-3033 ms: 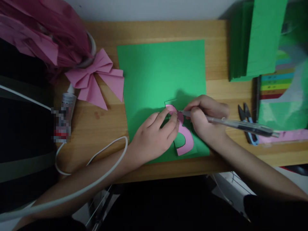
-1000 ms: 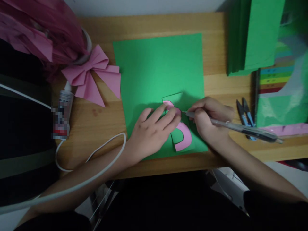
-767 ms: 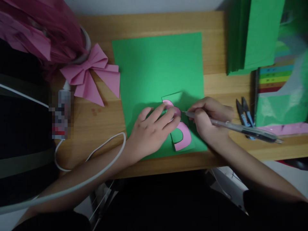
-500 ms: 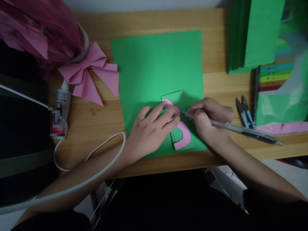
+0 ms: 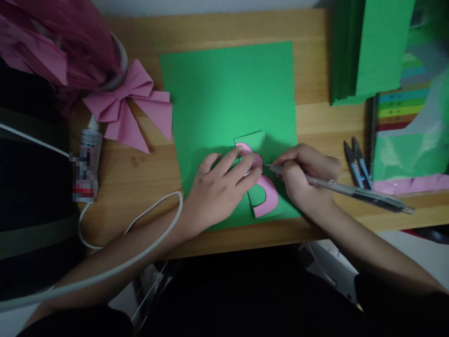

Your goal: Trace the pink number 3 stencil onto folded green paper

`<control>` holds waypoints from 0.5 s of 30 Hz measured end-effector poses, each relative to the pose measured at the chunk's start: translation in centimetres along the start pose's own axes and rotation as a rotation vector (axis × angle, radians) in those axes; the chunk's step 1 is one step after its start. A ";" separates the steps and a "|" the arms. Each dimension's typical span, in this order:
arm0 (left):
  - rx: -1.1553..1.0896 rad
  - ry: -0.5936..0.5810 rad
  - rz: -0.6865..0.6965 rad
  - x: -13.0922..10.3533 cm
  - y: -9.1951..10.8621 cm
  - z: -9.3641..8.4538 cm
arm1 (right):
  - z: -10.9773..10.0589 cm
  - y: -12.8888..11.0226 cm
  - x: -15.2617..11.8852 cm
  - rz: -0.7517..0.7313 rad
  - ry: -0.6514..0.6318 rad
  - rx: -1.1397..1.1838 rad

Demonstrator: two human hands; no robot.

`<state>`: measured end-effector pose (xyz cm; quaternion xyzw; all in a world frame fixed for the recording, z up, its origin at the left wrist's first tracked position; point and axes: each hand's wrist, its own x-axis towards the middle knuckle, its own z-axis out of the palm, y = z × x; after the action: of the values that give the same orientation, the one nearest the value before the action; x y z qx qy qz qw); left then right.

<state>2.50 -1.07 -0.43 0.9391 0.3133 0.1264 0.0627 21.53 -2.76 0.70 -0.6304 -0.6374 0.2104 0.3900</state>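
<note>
A large green sheet (image 5: 231, 93) lies on the wooden table, and a smaller green piece (image 5: 257, 138) rests on its lower right part. On that piece is a pink curved cut-out (image 5: 269, 199), shaped like a 3. My left hand (image 5: 224, 187) lies over its left side with fingers spread, pressing it down and hiding part of it. In my right hand (image 5: 305, 175) is a grey pen (image 5: 351, 188), its tip touching down at the right edge of the pink shape, near the middle.
A pink paper bow (image 5: 122, 100) and a glue tube (image 5: 89, 159) are at the left, with a white cable (image 5: 154, 206) crossing my left forearm. Blue snips (image 5: 358, 166), folded green paper (image 5: 380, 51) and a paper pack (image 5: 407, 154) are at the right.
Both hands and the pen stay almost where they were. The whole view has shifted very slightly.
</note>
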 end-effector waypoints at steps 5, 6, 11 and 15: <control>0.001 -0.018 -0.002 0.1 0.0 -0.1 | 0.0 -0.2 -0.2 -0.007 0.000 -0.004; 0.004 -0.019 -0.001 0.1 0.0 -0.1 | 0.0 -0.2 -0.2 -0.013 0.004 -0.006; 0.002 -0.004 0.003 0.1 0.0 -0.1 | 0.0 -0.1 -0.5 -0.012 0.006 -0.030; -0.006 -0.003 0.004 0.1 0.0 -0.2 | 0.0 -0.2 -0.6 -0.020 -0.014 -0.020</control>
<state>2.53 -1.01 -0.26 0.9397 0.3110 0.1258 0.0658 21.35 -3.36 0.74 -0.6262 -0.6487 0.2044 0.3811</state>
